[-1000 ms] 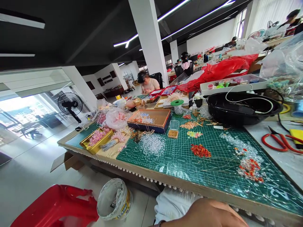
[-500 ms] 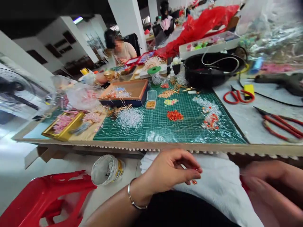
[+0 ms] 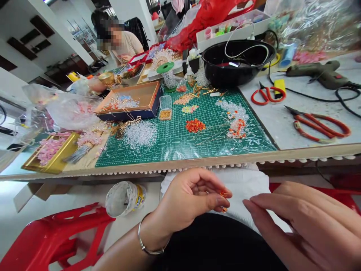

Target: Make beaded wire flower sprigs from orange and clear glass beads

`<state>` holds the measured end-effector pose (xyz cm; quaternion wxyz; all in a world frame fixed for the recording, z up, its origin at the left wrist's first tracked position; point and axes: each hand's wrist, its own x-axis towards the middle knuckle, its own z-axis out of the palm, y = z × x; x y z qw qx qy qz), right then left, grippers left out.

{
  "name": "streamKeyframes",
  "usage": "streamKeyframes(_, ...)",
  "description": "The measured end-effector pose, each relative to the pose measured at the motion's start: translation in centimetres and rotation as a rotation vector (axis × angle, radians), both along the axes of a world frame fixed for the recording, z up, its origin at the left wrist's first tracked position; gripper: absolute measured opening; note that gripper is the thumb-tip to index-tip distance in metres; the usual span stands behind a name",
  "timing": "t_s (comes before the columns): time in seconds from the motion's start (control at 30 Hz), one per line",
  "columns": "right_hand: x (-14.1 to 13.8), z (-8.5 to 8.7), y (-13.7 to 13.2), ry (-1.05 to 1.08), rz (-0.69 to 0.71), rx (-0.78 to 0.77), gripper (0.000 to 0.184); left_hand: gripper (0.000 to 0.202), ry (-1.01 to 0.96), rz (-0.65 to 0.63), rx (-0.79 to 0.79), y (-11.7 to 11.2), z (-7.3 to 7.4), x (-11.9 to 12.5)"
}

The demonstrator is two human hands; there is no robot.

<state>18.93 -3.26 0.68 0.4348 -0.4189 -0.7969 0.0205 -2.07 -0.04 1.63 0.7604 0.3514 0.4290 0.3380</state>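
My left hand hangs over my lap, its thumb and fingertips pinching a small orange beaded wire piece. My right hand is a short way to the right of it, fingers stretched out and holding nothing. A white cloth lies across my lap beneath both hands, and my right fingertips are just above it. A silver bangle circles my left wrist. Just past the hands runs the beaded front edge of the worktable.
A green cutting mat holds bead piles and a wooden tray. Red-handled pliers, scissors and a glue gun lie right. A black bowl stands behind. A co-worker sits across. A red stool stands lower left.
The view has swung down and tilted since the earliest frame, bringing both hands in. My right hand has come up off the cloth's far side, and my left fingers now pinch the orange piece.
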Motion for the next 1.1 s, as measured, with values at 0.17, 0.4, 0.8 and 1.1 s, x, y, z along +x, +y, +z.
streamKeyframes(0.17, -0.42, -0.10, -0.03, -0.022, 0.117, -0.008, 0.011, 0.026, -0.020, -0.030, 0.014, -0.24, 0.34, -0.11)
streamKeyframes(0.4, -0.52, -0.23, -0.03, -0.023, 0.149, -0.034, 0.010, 0.024, 0.008, -0.026, 0.046, -0.60, 0.56, -0.16)
streamKeyframes(0.8, -0.83, -0.11, 0.05, 0.051, 0.142, -0.128, 0.012, 0.017, -0.006, -0.061, 0.065, -0.67, 0.61, -0.52)
streamKeyframes(1.1, -0.88, -0.12, 0.08, 0.066, 0.141, -0.179, 0.012, 0.017, -0.023, -0.064, 0.059, -0.86, 0.43, -0.69)
